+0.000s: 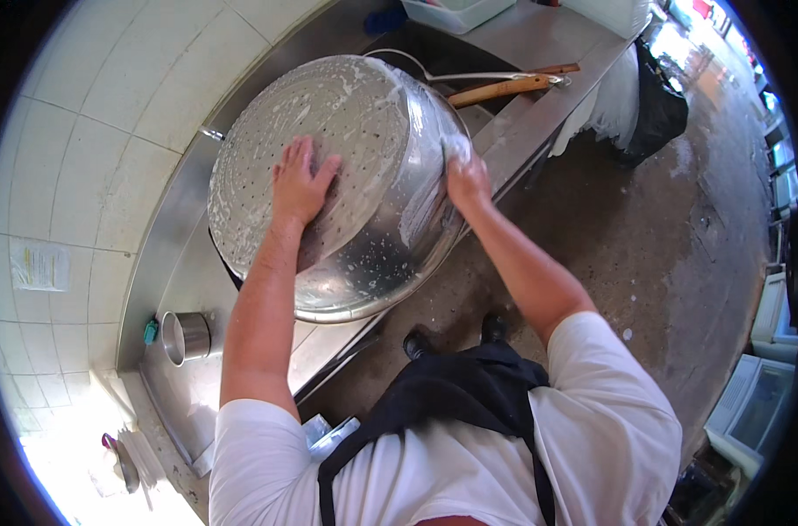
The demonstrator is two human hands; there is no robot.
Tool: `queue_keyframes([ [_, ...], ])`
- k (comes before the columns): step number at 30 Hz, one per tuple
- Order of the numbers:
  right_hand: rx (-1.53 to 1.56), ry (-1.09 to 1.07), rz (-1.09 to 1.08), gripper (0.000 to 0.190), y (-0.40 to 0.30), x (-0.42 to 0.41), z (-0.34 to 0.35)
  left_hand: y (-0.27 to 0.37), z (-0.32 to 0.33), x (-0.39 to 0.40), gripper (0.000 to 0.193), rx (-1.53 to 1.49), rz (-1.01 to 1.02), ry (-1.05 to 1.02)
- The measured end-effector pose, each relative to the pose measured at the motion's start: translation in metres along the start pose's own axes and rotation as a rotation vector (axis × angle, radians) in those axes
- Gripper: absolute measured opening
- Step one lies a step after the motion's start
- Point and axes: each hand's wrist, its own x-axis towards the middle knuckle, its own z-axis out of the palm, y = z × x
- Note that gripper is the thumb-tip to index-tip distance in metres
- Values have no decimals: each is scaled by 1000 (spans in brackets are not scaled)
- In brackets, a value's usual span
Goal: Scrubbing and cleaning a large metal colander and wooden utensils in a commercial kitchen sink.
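A large perforated metal colander (346,171) rests over the steel sink counter with its round, hole-dotted base facing up and towards me. White suds streak its base and upper side wall. My left hand (302,179) lies on the soapy base, fingers spread, holding nothing. At the right of the colander, my right hand (468,174) grips a sponge (456,150) against the curved side wall, near the rim. Motion blurs the sponge, and the fingers partly cover it.
Wooden-handled utensils (500,90) and a wire-handled strainer (477,76) lie behind the colander. A steel cup (186,338) and a small green object (150,331) sit on the counter (241,355) at left. A white plastic tub (461,14) stands at the far end. Black bag (652,108) hangs right.
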Motion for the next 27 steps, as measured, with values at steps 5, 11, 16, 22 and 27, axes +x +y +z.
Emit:
queue_keyframes([
  [5, 313, -131, -211, 75, -28, -107, 22, -21, -5, -8, 89, 123, -187, 16],
  [11, 251, -48, -138, 64, -49, 26, -14, 1, -1, 18, 88, 105, -188, 28],
  [16, 124, -73, -104, 62, -50, 24, 1, -9, 6, 3, 88, 138, -244, -22],
  [22, 106, -44, -258, 65, -77, 87, 0, -3, -2, 19, 89, 152, -220, 6],
  [27, 1, -134, -166, 55, -11, 147, -18, 9, 26, 27, 89, 84, -228, -20],
])
